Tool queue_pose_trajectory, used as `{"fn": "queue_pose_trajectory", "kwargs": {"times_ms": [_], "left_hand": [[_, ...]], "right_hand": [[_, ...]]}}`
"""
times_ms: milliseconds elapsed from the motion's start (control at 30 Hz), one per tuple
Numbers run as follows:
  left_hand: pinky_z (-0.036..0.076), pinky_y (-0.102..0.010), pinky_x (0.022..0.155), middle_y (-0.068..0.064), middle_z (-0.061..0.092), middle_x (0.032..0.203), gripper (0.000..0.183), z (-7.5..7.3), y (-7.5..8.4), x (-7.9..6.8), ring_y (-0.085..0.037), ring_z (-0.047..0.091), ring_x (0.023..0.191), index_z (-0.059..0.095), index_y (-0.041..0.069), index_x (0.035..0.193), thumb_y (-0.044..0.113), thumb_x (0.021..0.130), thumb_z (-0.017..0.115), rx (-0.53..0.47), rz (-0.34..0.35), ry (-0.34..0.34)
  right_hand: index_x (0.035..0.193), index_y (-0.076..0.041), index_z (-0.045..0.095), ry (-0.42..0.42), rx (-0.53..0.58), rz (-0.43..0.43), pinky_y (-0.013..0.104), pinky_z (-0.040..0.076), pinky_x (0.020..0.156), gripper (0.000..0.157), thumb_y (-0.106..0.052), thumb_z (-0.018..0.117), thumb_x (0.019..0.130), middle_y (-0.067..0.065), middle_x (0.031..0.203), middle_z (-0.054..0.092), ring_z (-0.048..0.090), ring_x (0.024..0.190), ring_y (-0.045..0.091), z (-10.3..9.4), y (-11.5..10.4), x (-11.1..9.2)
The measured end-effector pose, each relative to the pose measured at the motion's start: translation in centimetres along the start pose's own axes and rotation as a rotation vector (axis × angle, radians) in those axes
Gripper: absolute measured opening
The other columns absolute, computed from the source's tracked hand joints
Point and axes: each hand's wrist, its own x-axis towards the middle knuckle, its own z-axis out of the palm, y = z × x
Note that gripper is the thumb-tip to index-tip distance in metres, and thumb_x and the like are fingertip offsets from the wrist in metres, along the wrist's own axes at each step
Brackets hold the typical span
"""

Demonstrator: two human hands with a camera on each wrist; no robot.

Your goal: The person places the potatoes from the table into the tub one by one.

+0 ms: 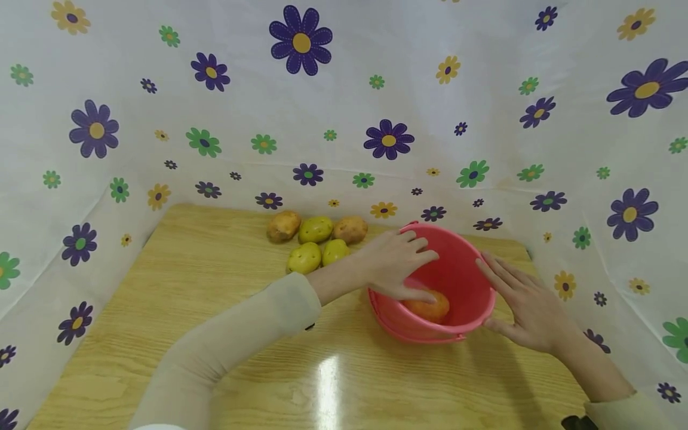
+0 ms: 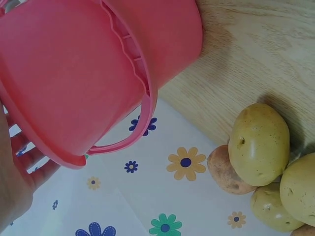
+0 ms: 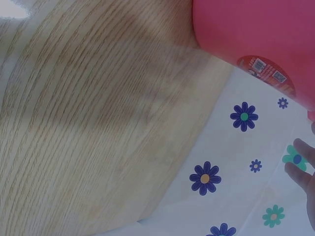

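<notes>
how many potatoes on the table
5: back left potato, back middle potato, back right potato, front left potato, front right potato; the left arm or bucket may hide more.

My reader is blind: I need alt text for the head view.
The left hand reaches over a pink bucket with an orange item inside; the right hand is at its rim. Five potatoes lie left of it on a table.

On the pink bucket (image 3: 256, 29), a red label (image 3: 269, 77) with two pale code patches; lettering illegibly small
</notes>
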Motion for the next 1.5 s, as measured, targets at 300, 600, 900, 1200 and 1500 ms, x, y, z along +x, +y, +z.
{"fn": "queue_pose_trajectory", "kwargs": {"times_ms": [300, 600, 900, 1200, 1500], "left_hand": [[0.052, -0.036, 0.110, -0.001, 0.067, 0.140, 0.075, -0.1, -0.1, -0.9, -0.019, 0.060, 0.128, 0.057, 0.021, 0.148, 0.075, 0.097, 0.048, -0.029, -0.002, 0.029], [0.052, -0.040, 0.114, -0.002, 0.065, 0.143, 0.076, -0.2, -0.6, -2.8, -0.022, 0.058, 0.135, 0.057, 0.021, 0.150, 0.075, 0.096, 0.052, -0.042, -0.029, 0.067], [0.050, -0.046, 0.118, -0.004, 0.060, 0.152, 0.082, 0.0, -1.5, -5.2, -0.027, 0.054, 0.144, 0.054, 0.021, 0.152, 0.078, 0.093, 0.055, -0.070, -0.073, 0.122], [0.052, -0.045, 0.114, -0.004, 0.062, 0.150, 0.085, 0.4, -2.8, -7.8, -0.026, 0.059, 0.137, 0.054, 0.017, 0.153, 0.076, 0.092, 0.059, -0.068, -0.109, 0.187], [0.054, -0.045, 0.113, -0.008, 0.063, 0.147, 0.084, 1.2, -4.5, -10.5, -0.027, 0.061, 0.134, 0.053, 0.013, 0.153, 0.070, 0.091, 0.065, -0.074, -0.127, 0.273]], "right_hand": [[0.167, -0.018, 0.031, 0.009, -0.004, 0.000, 0.073, 0.052, 0.102, 0.102, -0.065, 0.070, 0.085, 0.007, 0.175, 0.030, 0.048, 0.146, 0.044, 0.0, 0.0, -0.1], [0.168, -0.018, 0.030, -0.002, 0.001, -0.001, 0.074, 0.051, 0.101, 0.103, -0.062, 0.072, 0.084, 0.006, 0.176, 0.028, 0.047, 0.147, 0.046, -0.2, 0.0, 0.0], [0.167, -0.018, 0.030, -0.003, 0.007, 0.007, 0.074, 0.051, 0.102, 0.102, -0.067, 0.068, 0.087, 0.004, 0.177, 0.027, 0.044, 0.150, 0.044, 0.0, 0.1, -0.1], [0.168, -0.017, 0.030, 0.005, 0.008, 0.002, 0.074, 0.050, 0.102, 0.101, -0.069, 0.066, 0.088, 0.003, 0.177, 0.026, 0.035, 0.158, 0.035, 0.3, 0.2, -0.2], [0.167, -0.018, 0.030, 0.008, 0.008, 0.005, 0.075, 0.050, 0.102, 0.102, -0.065, 0.070, 0.086, 0.003, 0.177, 0.026, 0.035, 0.158, 0.034, 0.3, 0.2, -0.2]]}}
